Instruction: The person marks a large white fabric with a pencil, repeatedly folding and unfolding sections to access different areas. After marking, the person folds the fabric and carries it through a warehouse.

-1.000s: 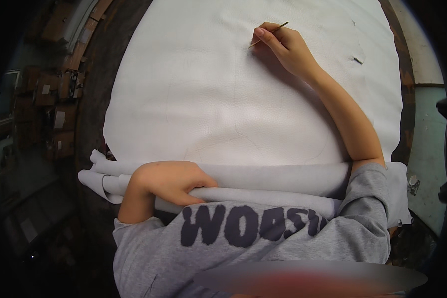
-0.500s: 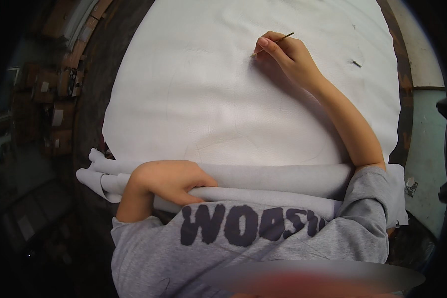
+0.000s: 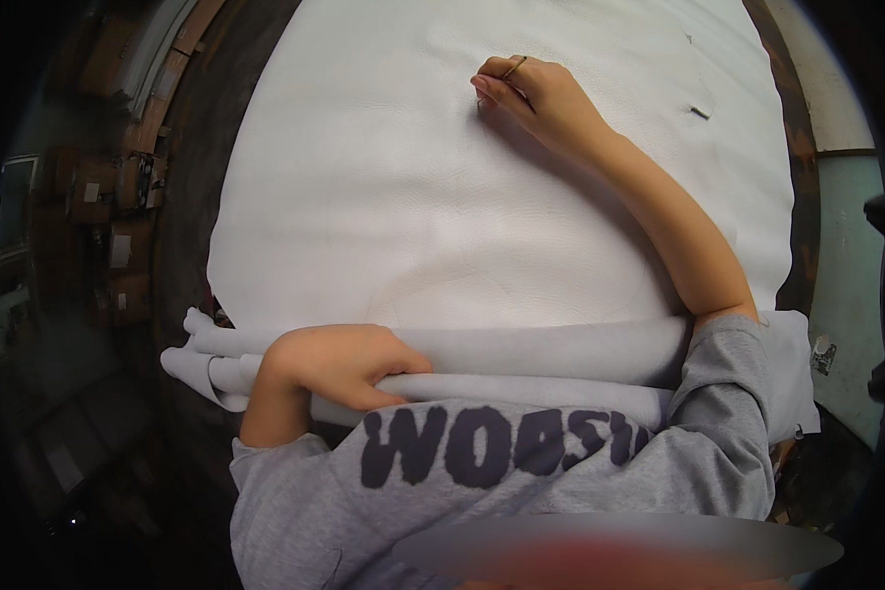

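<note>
A large white sheet of leather-like material (image 3: 364,197) spreads before me, its near end gathered into rolled folds against my body. My left hand (image 3: 339,362) grips one of these rolls, thumb on top and the other fingers partly hidden behind the fold. Far out on the sheet, my right hand (image 3: 533,96) pinches a thin brownish pen-like stick (image 3: 515,66), whose tip is hidden by the fingers close to the surface. Faint curved lines show on the material nearer to me. A small dark object or mark (image 3: 699,113) lies to the right of my right hand.
A dark table edge (image 3: 802,197) shows past the sheet's right side. Brown cardboard boxes (image 3: 128,246) are stacked at the left in dim light. A pale greenish panel (image 3: 851,285) stands at the right.
My right hand has moved slightly left and farther away over the sheet, and the stick now stands more steeply from my view. My left hand keeps its grip on the roll.
</note>
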A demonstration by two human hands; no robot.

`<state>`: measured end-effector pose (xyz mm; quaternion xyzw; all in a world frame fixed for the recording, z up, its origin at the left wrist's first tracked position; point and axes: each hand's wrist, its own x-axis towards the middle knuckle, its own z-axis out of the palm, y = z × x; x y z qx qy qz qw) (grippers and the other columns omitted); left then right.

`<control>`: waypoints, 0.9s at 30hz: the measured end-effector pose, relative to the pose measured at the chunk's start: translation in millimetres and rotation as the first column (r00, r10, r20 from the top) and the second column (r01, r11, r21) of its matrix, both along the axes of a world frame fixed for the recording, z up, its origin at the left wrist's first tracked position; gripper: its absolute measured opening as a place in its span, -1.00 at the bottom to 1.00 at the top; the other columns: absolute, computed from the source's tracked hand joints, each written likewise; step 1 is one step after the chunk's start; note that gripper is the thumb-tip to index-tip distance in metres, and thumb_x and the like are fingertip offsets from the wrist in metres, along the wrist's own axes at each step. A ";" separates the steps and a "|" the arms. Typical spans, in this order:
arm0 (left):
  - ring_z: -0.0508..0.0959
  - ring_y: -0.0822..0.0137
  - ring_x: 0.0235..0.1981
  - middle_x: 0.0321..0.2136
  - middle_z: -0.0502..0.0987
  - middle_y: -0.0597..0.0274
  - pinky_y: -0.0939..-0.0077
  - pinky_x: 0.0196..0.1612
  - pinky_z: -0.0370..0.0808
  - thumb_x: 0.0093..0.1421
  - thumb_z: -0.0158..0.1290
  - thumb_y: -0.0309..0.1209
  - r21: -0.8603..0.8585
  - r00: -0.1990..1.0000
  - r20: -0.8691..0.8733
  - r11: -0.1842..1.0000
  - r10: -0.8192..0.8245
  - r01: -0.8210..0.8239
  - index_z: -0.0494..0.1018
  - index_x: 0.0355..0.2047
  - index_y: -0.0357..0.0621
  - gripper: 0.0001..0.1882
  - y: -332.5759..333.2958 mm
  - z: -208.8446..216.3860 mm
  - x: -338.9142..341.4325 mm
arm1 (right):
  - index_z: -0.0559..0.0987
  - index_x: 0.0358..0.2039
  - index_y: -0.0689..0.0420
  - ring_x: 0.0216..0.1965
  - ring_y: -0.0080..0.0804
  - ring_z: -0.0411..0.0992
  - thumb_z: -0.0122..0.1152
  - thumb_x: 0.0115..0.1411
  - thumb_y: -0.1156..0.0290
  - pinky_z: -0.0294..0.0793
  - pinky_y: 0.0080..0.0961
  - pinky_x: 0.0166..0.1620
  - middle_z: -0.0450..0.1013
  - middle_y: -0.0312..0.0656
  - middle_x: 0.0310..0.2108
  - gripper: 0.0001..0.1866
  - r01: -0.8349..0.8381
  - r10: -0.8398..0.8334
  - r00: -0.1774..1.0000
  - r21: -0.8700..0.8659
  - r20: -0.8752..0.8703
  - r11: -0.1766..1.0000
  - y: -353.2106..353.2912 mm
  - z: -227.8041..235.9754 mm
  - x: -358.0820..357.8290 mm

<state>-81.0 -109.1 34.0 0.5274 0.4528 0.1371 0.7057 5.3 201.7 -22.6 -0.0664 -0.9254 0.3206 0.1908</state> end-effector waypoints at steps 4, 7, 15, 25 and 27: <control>0.65 0.14 -0.26 -0.26 0.67 0.00 0.37 -0.17 0.54 0.21 0.19 -0.21 -0.051 0.999 -0.029 0.998 -0.022 0.021 0.57 -0.09 -0.28 -0.61 0.9 3.3 -0.9 | 0.61 -0.29 0.17 -0.41 -0.28 0.50 -0.01 0.47 0.16 0.49 -0.37 -0.20 0.54 -0.18 -0.47 -0.63 0.044 -0.047 0.999 0.117 0.023 0.992 8.6 6.5 10.4; 0.65 0.14 -0.27 -0.27 0.67 0.01 0.37 -0.18 0.54 0.21 0.19 -0.21 -0.048 1.000 -0.023 0.999 -0.009 0.008 0.57 -0.10 -0.29 -0.61 -0.8 1.9 -0.2 | 0.60 -0.25 0.22 -0.27 -0.39 0.54 0.01 0.47 0.22 0.52 -0.43 -0.07 0.55 -0.19 -0.40 -0.67 0.108 -0.109 0.974 0.016 0.196 0.994 26.0 11.6 30.5; 0.64 0.25 -0.37 -0.35 0.66 0.06 0.46 -0.29 0.52 0.23 0.21 -0.22 0.020 1.000 -0.007 1.000 -0.007 0.007 0.57 -0.09 -0.27 -0.62 -2.8 -4.0 0.1 | 0.61 -0.10 0.19 -0.08 -0.44 0.54 -0.02 0.48 0.15 0.51 -0.45 0.03 0.58 -0.25 -0.15 -0.63 0.008 -0.110 0.984 -0.588 -0.138 0.809 49.0 -16.1 -20.4; 0.65 0.21 -0.39 -0.36 0.67 0.03 0.44 -0.32 0.52 0.22 0.21 -0.19 -0.015 0.999 -0.034 1.000 -0.021 0.020 0.57 -0.10 -0.27 -0.61 0.9 -0.2 -0.1 | 0.66 -0.20 0.12 -0.36 -0.41 0.57 -0.01 0.44 0.13 0.52 -0.44 -0.17 0.61 -0.27 -0.44 -0.64 0.166 -0.170 0.985 -0.124 -0.026 0.978 38.7 -20.6 -67.8; 0.66 0.20 -0.39 -0.35 0.67 0.03 0.44 -0.32 0.53 0.23 0.20 -0.18 -0.018 0.999 -0.034 1.000 -0.006 0.006 0.57 -0.10 -0.26 -0.61 1.1 0.2 1.0 | 0.66 -0.20 0.11 -0.37 -0.39 0.56 -0.02 0.45 0.13 0.53 -0.42 -0.18 0.61 -0.27 -0.44 -0.63 0.179 -0.183 0.983 -0.155 -0.013 0.972 40.9 -21.6 -65.4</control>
